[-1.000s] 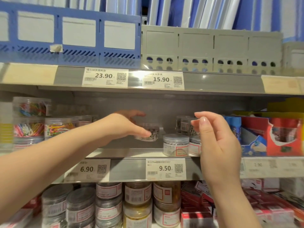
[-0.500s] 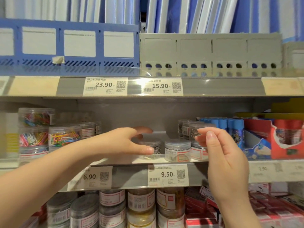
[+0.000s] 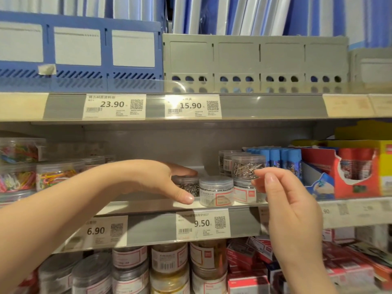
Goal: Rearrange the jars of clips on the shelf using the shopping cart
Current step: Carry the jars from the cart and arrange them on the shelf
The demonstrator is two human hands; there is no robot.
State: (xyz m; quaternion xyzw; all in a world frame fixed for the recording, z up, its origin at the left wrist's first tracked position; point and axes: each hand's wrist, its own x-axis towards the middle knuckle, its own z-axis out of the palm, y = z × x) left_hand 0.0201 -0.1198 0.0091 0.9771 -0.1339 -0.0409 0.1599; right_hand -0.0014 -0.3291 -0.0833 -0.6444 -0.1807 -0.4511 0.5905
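Observation:
My left hand (image 3: 161, 179) reaches onto the middle shelf (image 3: 148, 205) and grips a small clear jar of silver clips (image 3: 187, 185), thumb in front and fingers behind it. The jar sits at the shelf's front edge beside a labelled clear jar (image 3: 216, 190). My right hand (image 3: 284, 200) hovers in front of a stack of two clip jars (image 3: 247, 168), fingers loosely bent and holding nothing. More jars of silver clips stand behind that stack. No shopping cart is in view.
Jars of coloured clips (image 3: 57, 174) are stacked at the shelf's left. Blue glue sticks (image 3: 282, 160) and a red and yellow carton (image 3: 356, 168) fill the right. Blue and grey file racks (image 3: 254, 62) stand above. Jars (image 3: 169, 259) and red boxes crowd the shelf below.
My left hand has drawn the small jar forward and down to the shelf's front edge. My right hand has lowered a little and stayed near the stacked jars.

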